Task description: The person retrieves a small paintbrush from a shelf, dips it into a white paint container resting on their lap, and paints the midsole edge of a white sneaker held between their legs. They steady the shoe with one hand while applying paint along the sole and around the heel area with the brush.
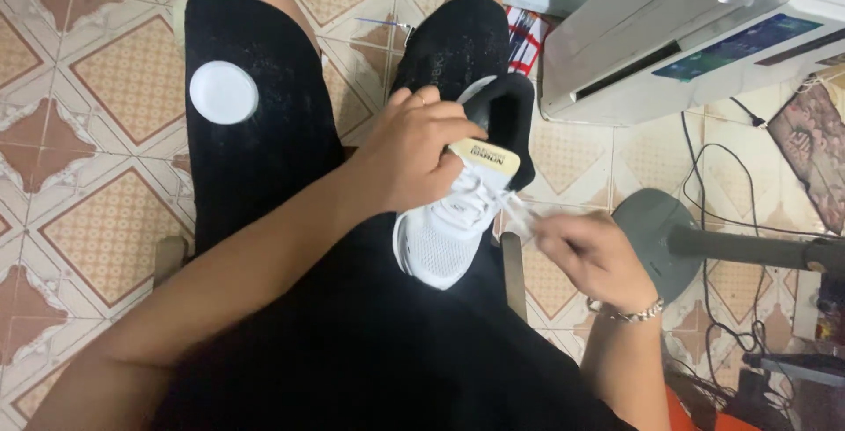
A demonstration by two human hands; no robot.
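Observation:
A white mesh sneaker (444, 237) with a black lining and a tan tongue label rests on my right thigh, toe pointing toward me. My left hand (414, 154) grips the shoe at its tongue and upper eyelets. My right hand (585, 250), blurred and wearing a silver bracelet, pinches a white shoelace (521, 217) and holds it out to the right of the shoe. A round white lid (224, 92) lies on my left thigh, on the black shorts.
I sit on a wooden chair (513, 272) above a patterned tile floor (97, 132). A white appliance (687, 35) lies at upper right. A grey fan base (656, 233) with a pole and black cables stands at right.

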